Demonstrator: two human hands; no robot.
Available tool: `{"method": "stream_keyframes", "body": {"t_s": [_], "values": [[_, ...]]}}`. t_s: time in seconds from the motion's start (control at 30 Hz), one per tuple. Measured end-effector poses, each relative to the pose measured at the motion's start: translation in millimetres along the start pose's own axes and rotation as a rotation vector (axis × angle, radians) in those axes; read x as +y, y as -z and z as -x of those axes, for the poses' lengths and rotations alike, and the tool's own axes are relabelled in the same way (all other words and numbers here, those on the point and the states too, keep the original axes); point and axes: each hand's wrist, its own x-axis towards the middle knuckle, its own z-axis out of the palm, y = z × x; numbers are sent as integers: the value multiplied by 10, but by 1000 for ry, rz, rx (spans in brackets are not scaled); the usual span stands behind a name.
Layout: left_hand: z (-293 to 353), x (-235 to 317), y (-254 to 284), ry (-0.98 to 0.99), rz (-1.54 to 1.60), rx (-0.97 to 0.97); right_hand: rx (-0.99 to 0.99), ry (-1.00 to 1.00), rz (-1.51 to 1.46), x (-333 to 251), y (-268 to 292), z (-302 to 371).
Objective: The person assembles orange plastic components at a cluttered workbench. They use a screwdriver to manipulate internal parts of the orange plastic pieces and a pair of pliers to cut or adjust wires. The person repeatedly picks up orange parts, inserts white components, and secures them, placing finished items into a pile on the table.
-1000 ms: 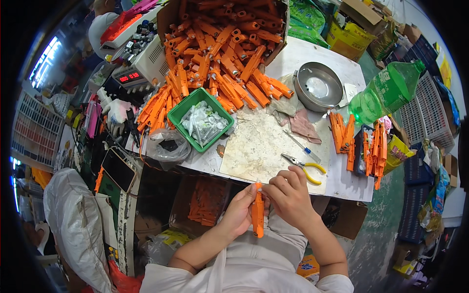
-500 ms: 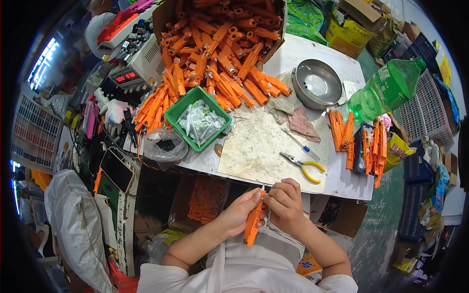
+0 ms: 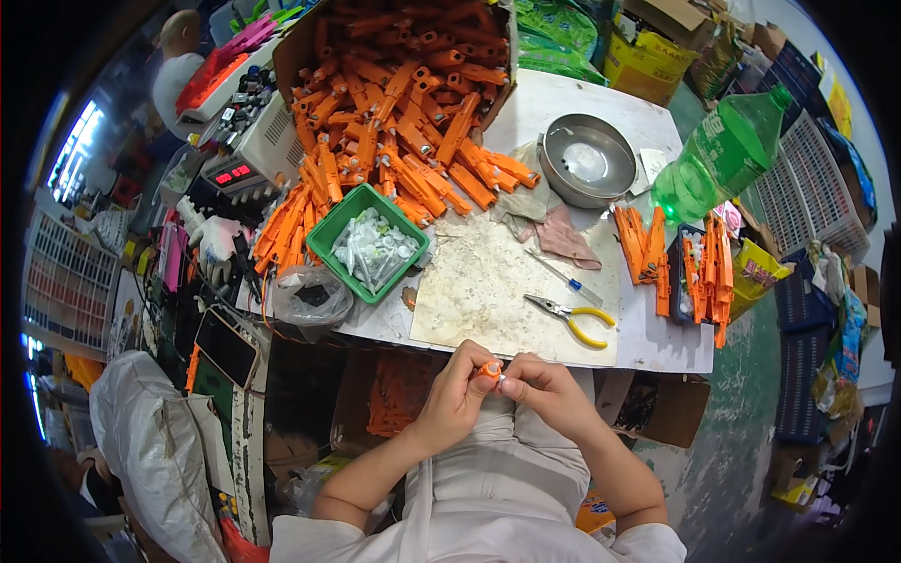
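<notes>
My left hand (image 3: 457,392) and my right hand (image 3: 539,387) meet over my lap, just below the table's front edge. Both pinch one orange plastic part (image 3: 488,370), seen end-on between the fingertips. Most of it is hidden by the fingers. Ahead on the table lie a worn beige mat (image 3: 488,281), yellow-handled pliers (image 3: 574,317) and a small screwdriver (image 3: 556,272). A green tray (image 3: 328,236) of small clear pieces stands to the left of the mat.
A big heap of orange parts (image 3: 404,122) spills from a cardboard box at the back. A metal bowl (image 3: 589,159), a green bottle (image 3: 718,155) and more orange parts (image 3: 699,263) sit to the right. A power supply (image 3: 249,155) stands left. A box of orange parts (image 3: 399,399) sits under the table.
The orange part has turned from lengthwise to end-on, and both hands have risen a little toward the table edge, closing around its tip.
</notes>
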Motion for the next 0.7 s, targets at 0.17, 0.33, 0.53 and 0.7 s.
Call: {"method": "stream_keyframes", "body": {"t_s": [0.17,0.33,0.53,0.7], "values": [[17,79,-75,-124,-246,-22,-143,-225,-433,-93,-30,80],[63,69,-114,-103,-218,-81,-88,-70,-208,-3,-18,150],[32,135,-49,-8,-242,-180,131,190,205,86,-133,176],[32,99,-48,35,-207,-163,273,290,422,74,-194,162]]}}
